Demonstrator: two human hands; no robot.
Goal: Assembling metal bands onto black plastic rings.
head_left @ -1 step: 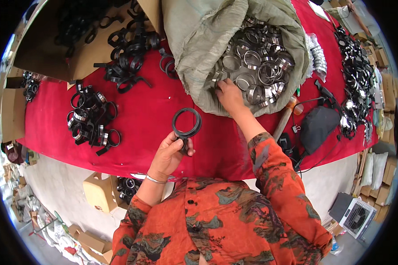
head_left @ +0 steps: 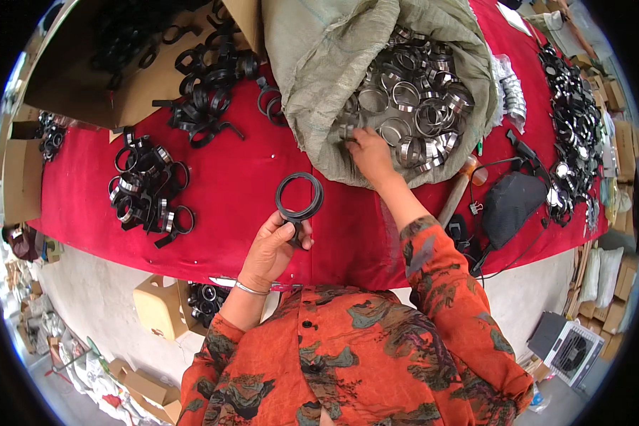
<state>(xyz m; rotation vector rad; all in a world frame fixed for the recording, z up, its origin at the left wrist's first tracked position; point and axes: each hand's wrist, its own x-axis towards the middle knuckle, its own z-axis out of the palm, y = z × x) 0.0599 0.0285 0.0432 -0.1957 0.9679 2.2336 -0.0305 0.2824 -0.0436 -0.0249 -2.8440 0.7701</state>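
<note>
My left hand (head_left: 271,246) is closed round the short handle of a black ring-shaped part (head_left: 299,197), held upright above the table's front area. The ring's round opening is bare, with red cloth showing through. My right hand (head_left: 370,155) reaches into the mouth of a grey-green woven sack (head_left: 326,78). Its fingers are pinched at a shiny metal ring (head_left: 347,131) by the sack's left inner wall; the fingertips are partly hidden. Many loose metal rings (head_left: 431,117) fill the sack, just beyond that hand.
Black parts with metal rings fitted (head_left: 148,181) lie heaped at left on the red cloth (head_left: 227,192). Behind them, plain black parts (head_left: 206,106) spill from a cardboard box (head_left: 142,92). At right are a black pouch (head_left: 512,206), a hammer handle (head_left: 453,202) and another heap (head_left: 571,128).
My right hand has shifted very slightly at the sack's left inner wall. My left hand and the black part stay almost still.
</note>
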